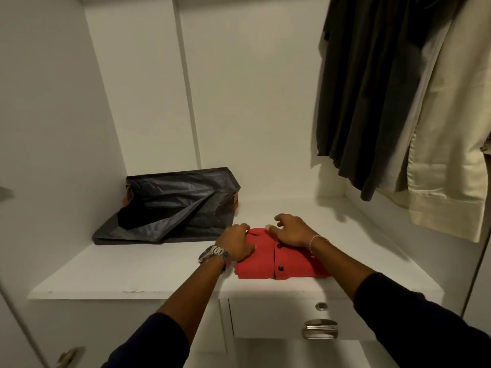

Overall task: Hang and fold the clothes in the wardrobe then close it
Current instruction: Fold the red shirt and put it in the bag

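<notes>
White panels line the inside of the wardrobe (pixel 148 88), and its broad white shelf (pixel 132 272) serves as the working surface, with a drawer (pixel 292 317) carrying a metal handle (pixel 321 329) just below the shelf's front edge. On that shelf, near the front and a little right of centre, lies the folded red shirt (pixel 265 264), dark buttons facing up. The left hand (pixel 236 241), with a metal watch (pixel 214 254) at the wrist, lies on the shirt's left side with fingers curled over its far corner; whether it grips the cloth or only presses it I cannot tell. The right hand (pixel 289 231) rests on the shirt's far right part, fingers loosely spread and clamped on nothing. Behind and left of the shirt, well apart from it, sits a slumped dark grey bag (pixel 170 205). Above and right of the shirt hang a dark garment (pixel 372 88) and a cream garment (pixel 446 142). Judging by this, hanging looks largely done and the red shirt's fold seems finished or nearly so; what remains is likely settling it in place, then shutting the wardrobe, whose door edge (pixel 16 328) stands open at lower left.
</notes>
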